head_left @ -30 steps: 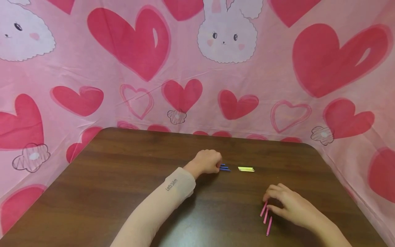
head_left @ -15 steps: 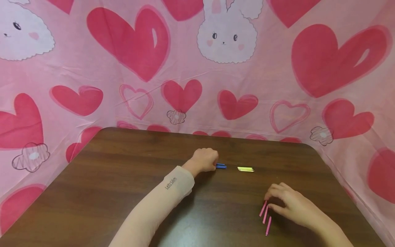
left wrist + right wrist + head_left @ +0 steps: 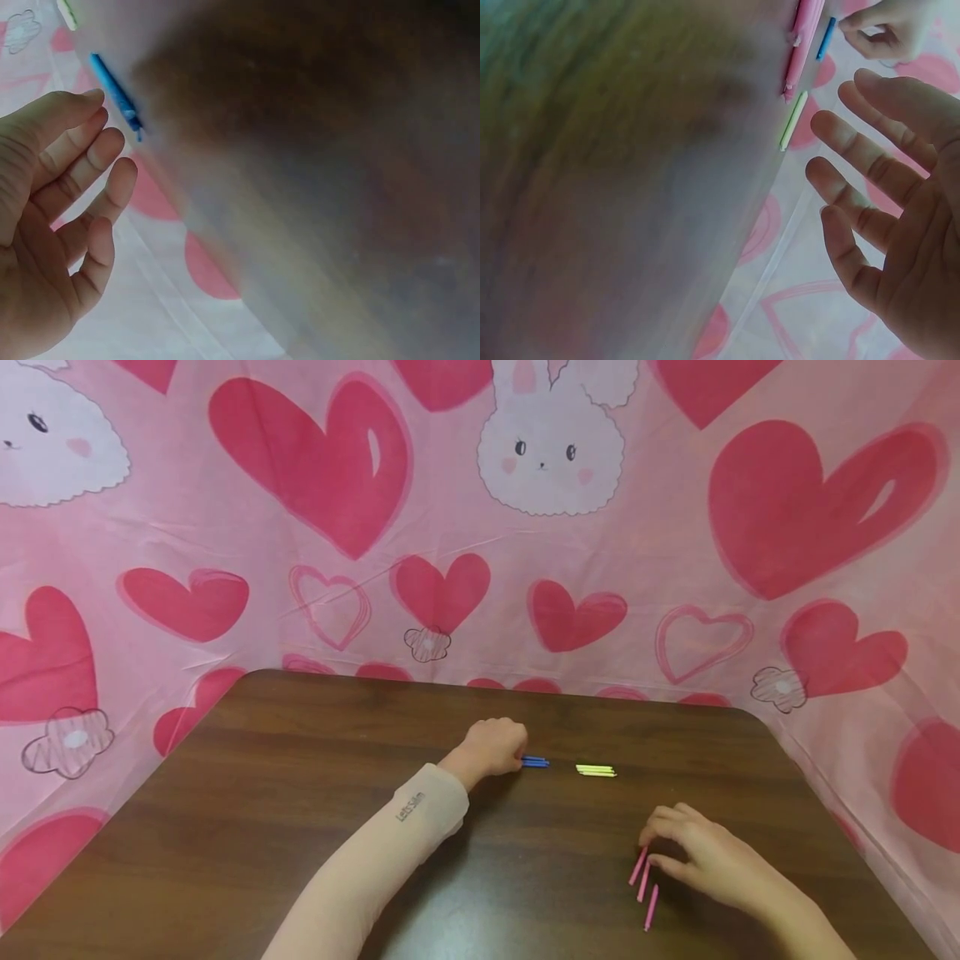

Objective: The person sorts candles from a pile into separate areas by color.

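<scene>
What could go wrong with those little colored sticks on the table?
1. The left hand sits right at the blue sticks; a nudge could push them into the yellow sticks close by and mix the colors.
2. The pink sticks lie loose by the fingertips of the right hand; a careless swipe might scatter them across the smooth table.

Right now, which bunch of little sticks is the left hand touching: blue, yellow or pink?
The blue sticks. The left hand touches their end; the yellow sticks lie apart to their right, and the pink sticks lie by the right hand.
</scene>
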A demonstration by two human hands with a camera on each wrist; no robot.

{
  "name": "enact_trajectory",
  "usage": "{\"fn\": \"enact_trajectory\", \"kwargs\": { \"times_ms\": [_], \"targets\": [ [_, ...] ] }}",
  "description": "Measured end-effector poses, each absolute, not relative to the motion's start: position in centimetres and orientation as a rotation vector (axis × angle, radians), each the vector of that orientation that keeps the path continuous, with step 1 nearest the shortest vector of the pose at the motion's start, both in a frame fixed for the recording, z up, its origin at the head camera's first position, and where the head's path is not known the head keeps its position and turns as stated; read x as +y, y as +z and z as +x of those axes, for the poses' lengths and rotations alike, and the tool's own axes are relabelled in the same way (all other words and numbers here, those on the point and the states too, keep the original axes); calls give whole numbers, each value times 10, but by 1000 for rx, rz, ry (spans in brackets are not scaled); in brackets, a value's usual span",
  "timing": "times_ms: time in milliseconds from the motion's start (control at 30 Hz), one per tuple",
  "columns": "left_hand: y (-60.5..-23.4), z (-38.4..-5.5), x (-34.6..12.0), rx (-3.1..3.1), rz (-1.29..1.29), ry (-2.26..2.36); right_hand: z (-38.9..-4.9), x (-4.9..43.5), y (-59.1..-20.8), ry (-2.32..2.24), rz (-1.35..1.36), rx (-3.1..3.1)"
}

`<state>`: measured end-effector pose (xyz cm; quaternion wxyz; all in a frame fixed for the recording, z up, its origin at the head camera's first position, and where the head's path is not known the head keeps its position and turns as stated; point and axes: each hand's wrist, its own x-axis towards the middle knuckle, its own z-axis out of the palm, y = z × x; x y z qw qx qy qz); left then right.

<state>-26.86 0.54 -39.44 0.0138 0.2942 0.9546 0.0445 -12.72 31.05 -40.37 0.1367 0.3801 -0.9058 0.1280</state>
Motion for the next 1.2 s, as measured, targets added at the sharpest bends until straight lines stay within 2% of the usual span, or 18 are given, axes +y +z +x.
{"fn": "enact_trajectory", "kwargs": {
  "times_ms": [633,1200],
  "targets": [
    [-395,-244,7,2924,1081,271,-140,317,-405,388,1162,-2726],
    [-386,-206,37,2819,1285,307,-145,314,-404,406,1180,-2782]
  ]
}}
